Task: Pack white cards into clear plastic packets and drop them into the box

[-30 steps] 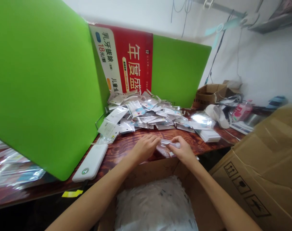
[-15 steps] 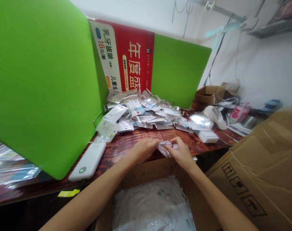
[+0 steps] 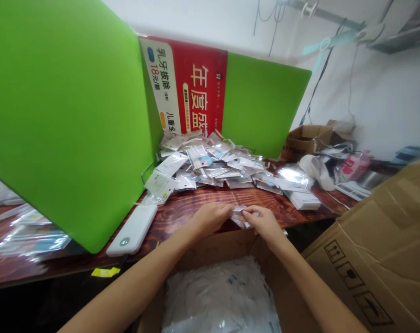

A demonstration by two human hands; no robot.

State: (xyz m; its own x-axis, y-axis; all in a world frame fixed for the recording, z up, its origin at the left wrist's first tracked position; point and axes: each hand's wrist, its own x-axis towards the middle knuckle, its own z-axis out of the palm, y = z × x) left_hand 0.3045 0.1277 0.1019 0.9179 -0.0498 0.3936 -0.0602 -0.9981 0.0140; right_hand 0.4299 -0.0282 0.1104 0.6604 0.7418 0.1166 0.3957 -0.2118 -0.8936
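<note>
Between my hands, at the table's front edge, is a small clear plastic packet. My left hand pinches its left side, with the fingers closed. The fingers of my right hand close on its right side; what lies inside the packet is too small to make out. Just below my wrists stands an open cardboard box, with a heap of whitish plastic packets in it. Beyond my hands, a pile of packaged cards in clear sleeves lies on the wooden table.
Green boards with a red printed panel stand behind the pile. A white power bank lies at the left. A stack of white cards sits to the right, near a large cardboard carton and a small open box.
The whole view has shifted slightly, so things sit a little farther right. My hands stay on the plastic packet, and the right fingers have changed their grip a little.
</note>
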